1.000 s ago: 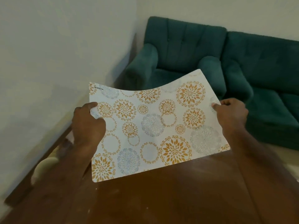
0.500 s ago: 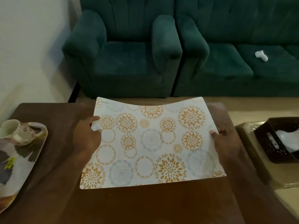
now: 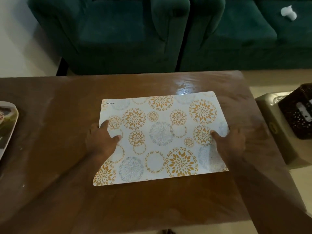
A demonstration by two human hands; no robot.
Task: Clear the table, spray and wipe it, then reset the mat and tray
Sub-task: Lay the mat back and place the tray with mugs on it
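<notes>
Mat [image 3: 162, 137] lowered from mid-air onto table [image 3: 67, 115], hands [image 3: 101, 141] pressing edges

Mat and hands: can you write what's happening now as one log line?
step: reset mat | mat: on table | left hand: gripping left edge | right hand: gripping right edge | tray: table's left edge

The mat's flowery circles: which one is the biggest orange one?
On the mat, the orange flower at the near edge, between the hands, is biggest; the other orange ones are smaller.

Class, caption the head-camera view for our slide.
Both hands lower a floral placemat onto the wooden table.
</notes>
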